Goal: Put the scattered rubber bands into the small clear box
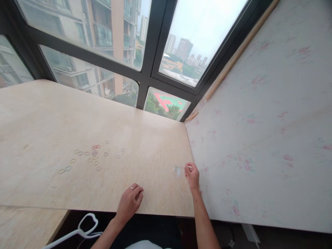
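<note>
My left hand (131, 200) rests near the front edge of a pale wooden table (52, 117), fingers curled under, a ring on one finger; nothing shows in it. My right hand (192, 175) lies at the table's right side by the wall, fingers bent in a pinch beside a small clear thing (177, 170) that I cannot make out. Several small rubber-band rings (93, 155) lie scattered on the tabletop, to the left and beyond my left hand.
A floral-patterned wall panel (259, 131) borders the table on the right. Large dark-framed windows (145, 69) run along the far edge. A white looped object (86, 226) hangs below the table's front edge at left.
</note>
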Demonstrator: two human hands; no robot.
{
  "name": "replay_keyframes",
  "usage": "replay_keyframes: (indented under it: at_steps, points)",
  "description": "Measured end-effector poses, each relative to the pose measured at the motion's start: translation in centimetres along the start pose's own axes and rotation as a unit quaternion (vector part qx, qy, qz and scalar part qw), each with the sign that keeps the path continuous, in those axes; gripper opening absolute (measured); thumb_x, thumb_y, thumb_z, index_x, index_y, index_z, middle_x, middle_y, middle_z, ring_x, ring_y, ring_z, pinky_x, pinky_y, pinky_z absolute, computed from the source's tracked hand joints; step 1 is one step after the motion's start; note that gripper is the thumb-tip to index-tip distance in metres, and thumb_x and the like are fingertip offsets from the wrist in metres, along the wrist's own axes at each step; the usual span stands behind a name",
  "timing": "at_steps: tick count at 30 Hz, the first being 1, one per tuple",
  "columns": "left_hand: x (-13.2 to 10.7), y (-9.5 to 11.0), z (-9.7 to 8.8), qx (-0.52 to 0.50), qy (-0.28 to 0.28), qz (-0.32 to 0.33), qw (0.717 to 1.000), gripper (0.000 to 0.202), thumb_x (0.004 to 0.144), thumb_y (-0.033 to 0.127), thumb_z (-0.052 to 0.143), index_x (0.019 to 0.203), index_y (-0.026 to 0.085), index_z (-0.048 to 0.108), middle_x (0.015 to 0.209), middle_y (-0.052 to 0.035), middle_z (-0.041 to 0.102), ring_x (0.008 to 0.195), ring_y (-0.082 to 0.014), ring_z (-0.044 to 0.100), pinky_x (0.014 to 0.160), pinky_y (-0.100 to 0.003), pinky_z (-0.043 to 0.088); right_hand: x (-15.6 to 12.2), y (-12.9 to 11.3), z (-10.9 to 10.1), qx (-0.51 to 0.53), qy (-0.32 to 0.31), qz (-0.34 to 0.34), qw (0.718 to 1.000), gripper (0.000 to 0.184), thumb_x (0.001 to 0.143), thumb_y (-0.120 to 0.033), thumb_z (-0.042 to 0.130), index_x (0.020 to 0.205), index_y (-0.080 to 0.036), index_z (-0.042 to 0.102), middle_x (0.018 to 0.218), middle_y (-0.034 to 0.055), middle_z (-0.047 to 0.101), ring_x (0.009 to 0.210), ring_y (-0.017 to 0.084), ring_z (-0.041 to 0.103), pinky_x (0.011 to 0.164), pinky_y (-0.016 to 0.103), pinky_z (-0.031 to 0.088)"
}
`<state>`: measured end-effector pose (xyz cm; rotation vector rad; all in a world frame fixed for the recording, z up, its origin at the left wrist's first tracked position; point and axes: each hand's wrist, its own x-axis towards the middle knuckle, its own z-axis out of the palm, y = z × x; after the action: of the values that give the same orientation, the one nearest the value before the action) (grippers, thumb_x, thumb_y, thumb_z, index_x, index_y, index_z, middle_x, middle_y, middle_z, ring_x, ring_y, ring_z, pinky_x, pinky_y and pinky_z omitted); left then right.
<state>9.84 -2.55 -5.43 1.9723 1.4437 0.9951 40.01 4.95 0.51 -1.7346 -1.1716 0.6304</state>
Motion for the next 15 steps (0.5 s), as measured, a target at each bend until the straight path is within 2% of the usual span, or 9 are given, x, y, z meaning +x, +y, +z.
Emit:
replay_keyframes:
  at_steps: [3, 6, 11, 15]
  points:
    - [0.0, 0.0, 0.1, 0.01, 0.007, 0.002, 1.0, 0.018, 0.086, 0.018, 0.045, 0.084, 0.02, 0.063, 0.083, -0.0054, 0.063, 0.075, -0.0182, 0.061, 0.068, -0.029, 0.048, 0.5, 0.4, 0.3, -0.053, -0.037, -0.037, 0.997, 0.024, 0.072, -0.043, 0.06, 0.076, -0.019, 0.061, 0.04, -0.0083, 0.045, 0.038, 0.011, 0.042, 0.043, 0.021, 0.029]
    - [-0.1, 0.1, 0.2, 0.018, 0.016, 0.003, 1.0, 0.018, 0.086, 0.02, 0.046, 0.084, 0.02, 0.064, 0.082, -0.0057, 0.063, 0.075, -0.0185, 0.062, 0.068, -0.029, 0.049, 0.6, 0.5, -0.1, -0.092, -0.059, -0.059, 0.992, 0.025, 0.074, -0.044, 0.059, 0.074, -0.019, 0.065, 0.038, -0.0082, 0.043, 0.036, 0.011, 0.039, 0.044, 0.022, 0.028]
    - [-0.1, 0.3, 0.3, 0.019, 0.023, -0.005, 1.0, 0.018, 0.086, 0.022, 0.047, 0.084, 0.02, 0.064, 0.082, -0.0059, 0.063, 0.075, -0.0189, 0.062, 0.069, -0.03, 0.049, 0.2, 0.8, -1.9, -0.118, -0.022, -0.063, 0.991, 0.034, 0.081, -0.047, 0.051, 0.086, -0.017, 0.065, 0.041, -0.008, 0.04, 0.04, 0.012, 0.037, 0.044, 0.022, 0.028]
    - [0.1, 0.7, -0.3, -0.033, 0.0, -0.034, 0.999, 0.019, 0.086, 0.025, 0.047, 0.084, 0.02, 0.065, 0.084, -0.0061, 0.065, 0.076, -0.0189, 0.062, 0.069, -0.03, 0.05, -1.7, 1.2, -2.4, -0.113, -0.006, -0.055, 0.992, 0.034, 0.082, -0.047, 0.051, 0.087, -0.016, 0.064, 0.045, -0.0081, 0.036, 0.042, 0.012, 0.035, 0.044, 0.022, 0.027]
